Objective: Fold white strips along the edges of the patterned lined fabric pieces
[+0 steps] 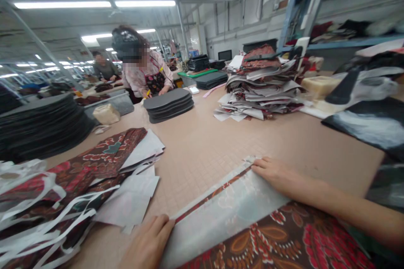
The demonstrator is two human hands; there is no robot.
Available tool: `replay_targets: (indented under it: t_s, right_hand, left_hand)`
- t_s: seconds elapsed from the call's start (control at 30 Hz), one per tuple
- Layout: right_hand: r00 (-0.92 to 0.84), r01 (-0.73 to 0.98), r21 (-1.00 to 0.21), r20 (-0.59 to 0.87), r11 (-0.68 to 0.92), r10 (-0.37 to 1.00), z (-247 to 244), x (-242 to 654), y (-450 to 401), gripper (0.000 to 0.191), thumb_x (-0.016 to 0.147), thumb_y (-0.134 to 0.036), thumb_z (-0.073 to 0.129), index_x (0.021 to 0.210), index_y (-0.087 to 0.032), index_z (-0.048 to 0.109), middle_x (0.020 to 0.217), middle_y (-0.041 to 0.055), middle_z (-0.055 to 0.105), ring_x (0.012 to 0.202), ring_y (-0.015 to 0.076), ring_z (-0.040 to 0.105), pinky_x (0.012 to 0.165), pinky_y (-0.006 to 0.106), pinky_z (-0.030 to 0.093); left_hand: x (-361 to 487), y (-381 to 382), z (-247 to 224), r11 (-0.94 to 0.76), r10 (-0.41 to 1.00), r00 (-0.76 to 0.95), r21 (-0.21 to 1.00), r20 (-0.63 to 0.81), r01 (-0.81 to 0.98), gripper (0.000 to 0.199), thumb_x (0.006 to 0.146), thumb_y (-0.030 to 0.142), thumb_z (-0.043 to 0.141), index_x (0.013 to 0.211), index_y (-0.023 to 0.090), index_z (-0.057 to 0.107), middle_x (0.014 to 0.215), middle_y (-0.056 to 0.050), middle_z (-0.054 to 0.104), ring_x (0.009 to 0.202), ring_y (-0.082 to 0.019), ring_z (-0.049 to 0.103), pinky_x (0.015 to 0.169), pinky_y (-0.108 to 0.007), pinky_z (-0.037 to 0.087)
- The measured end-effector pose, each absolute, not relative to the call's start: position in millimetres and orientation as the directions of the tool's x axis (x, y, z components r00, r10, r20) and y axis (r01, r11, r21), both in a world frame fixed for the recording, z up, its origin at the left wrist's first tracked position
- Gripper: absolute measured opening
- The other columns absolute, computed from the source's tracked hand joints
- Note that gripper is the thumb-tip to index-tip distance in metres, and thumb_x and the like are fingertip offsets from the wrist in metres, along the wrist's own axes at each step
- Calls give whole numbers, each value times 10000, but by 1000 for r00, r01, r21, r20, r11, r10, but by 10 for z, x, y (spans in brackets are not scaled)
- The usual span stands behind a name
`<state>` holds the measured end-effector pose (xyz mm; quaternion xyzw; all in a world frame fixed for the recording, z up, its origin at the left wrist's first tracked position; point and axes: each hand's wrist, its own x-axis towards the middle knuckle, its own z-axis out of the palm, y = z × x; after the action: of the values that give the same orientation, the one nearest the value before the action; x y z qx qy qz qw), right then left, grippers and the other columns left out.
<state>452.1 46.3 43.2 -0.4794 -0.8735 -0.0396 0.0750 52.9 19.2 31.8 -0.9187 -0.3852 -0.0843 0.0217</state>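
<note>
In front of me lies a brown fabric panel point(268, 235) with red and orange flower print. Its far part shows the pale whitish backing point(227, 210), and a narrow brown printed strip point(217, 191) runs along the far edge. My left hand point(150, 239) is closed on the near left end of that edge, fingers together. At the other end, my right hand point(274, 174) has its fingers bent over the far right corner, holding it against the table. The undersides of the fingers are hidden on both hands.
On the left are printed fabric pieces point(94, 155) with white straps point(72, 214) and a tall stack of dark pads point(41, 122). Ahead stand another pad stack point(168, 105) and a pile of backed fabric point(261, 84). A person point(148, 71) works across the table point(195, 147).
</note>
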Motion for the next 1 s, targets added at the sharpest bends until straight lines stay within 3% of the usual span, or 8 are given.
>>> replay_targets:
  t_s: [0.17, 0.27, 0.37, 0.5, 0.67, 0.73, 0.83, 1.0]
  right_hand:
    - [-625, 758, -85, 193, 647, 757, 419, 4112, 477, 262, 791, 14, 448, 908, -152, 613, 881, 89, 606, 796, 209, 551, 705, 326, 445]
    - [-661, 726, -119, 156, 678, 734, 298, 4096, 455, 295, 783, 22, 432, 944, -160, 599, 895, 80, 604, 788, 196, 553, 693, 309, 453]
    - [-648, 739, -97, 169, 666, 743, 160, 4251, 523, 321, 771, 38, 379, 865, -175, 600, 847, 81, 605, 731, 187, 556, 645, 307, 445]
    - [-688, 705, -87, 159, 704, 708, 216, 4095, 651, 319, 754, 38, 373, 768, -191, 595, 764, 75, 599, 678, 196, 545, 609, 323, 415]
    - [-859, 464, -268, 98, 844, 503, 492, 3136, 612, 235, 818, -27, 443, 877, -193, 598, 828, 51, 608, 733, 177, 544, 649, 284, 407]
    - [-900, 375, -282, 118, 883, 420, 508, 2749, 576, 166, 838, -69, 478, 884, -178, 594, 834, 51, 605, 746, 175, 535, 660, 280, 405]
    - [-919, 302, -228, 190, 926, 346, 411, 2349, 543, 128, 840, -112, 518, 940, -154, 586, 858, 59, 604, 765, 180, 522, 662, 289, 401]
    - [-937, 216, -58, 270, 975, 224, 275, 2194, 531, 85, 806, -128, 549, 872, -112, 601, 822, 89, 599, 724, 200, 493, 612, 320, 379]
  left_hand:
    - [544, 62, 381, -632, 768, 625, 9, 140, 775, 350, 763, 40, 402, 1009, 220, 574, 936, -35, 611, 812, -189, 548, 743, -293, 444]
    - [557, -4, 412, -636, 761, 631, -15, 152, 771, 325, 782, 40, 418, 1033, 196, 555, 961, -36, 609, 840, -195, 538, 860, -369, 406]
    - [522, -83, 459, -636, 754, 631, -36, 183, 771, 319, 820, 17, 375, 1027, 185, 551, 945, -28, 617, 857, -180, 545, 998, -445, 288]
    - [436, -166, 513, -616, 775, 606, -1, 176, 788, 255, 859, 65, 379, 970, 191, 571, 879, -17, 618, 837, -168, 544, 1046, -479, 205]
    - [343, -201, 487, -516, 845, 485, 104, 226, 850, 176, 875, 143, 433, 797, 200, 581, 788, 9, 600, 788, -156, 525, 997, -465, 255]
    - [323, -209, 441, -478, 864, 427, 170, 266, 861, 153, 870, 163, 447, 795, 198, 575, 790, 7, 596, 793, -154, 524, 970, -445, 280]
    - [304, -217, 355, -419, 889, 332, 264, 316, 869, 118, 857, 162, 464, 804, 196, 565, 801, 4, 588, 807, -151, 525, 939, -413, 302]
    - [289, -200, 289, -322, 927, 221, 342, 302, 883, 69, 850, 201, 487, 845, 199, 556, 849, -13, 585, 848, -177, 512, 858, -378, 351]
